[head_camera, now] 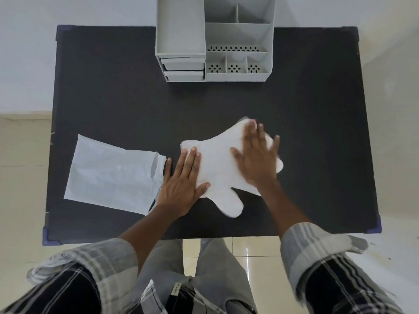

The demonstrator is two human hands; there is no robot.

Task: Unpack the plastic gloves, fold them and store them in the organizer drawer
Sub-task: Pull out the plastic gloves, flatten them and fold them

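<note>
A white plastic glove (217,168) lies flat in the middle of the black table (113,98), cuff to the left, thumb toward me. My left hand (183,180) lies flat with its fingers spread on the cuff end. My right hand (256,155) presses palm-down on the glove's finger end and is slightly blurred. A flat translucent plastic packet (111,173) lies to the left of my left hand, its opening next to it. The grey organizer (215,39) stands at the table's far edge, with two small drawers (184,69) at its lower left, both pushed in.
The organizer has open compartments (237,66) on its right side. Bare black tabletop lies between the glove and the organizer and to the right. The floor is light tile. My legs and checked sleeves fill the bottom of the view.
</note>
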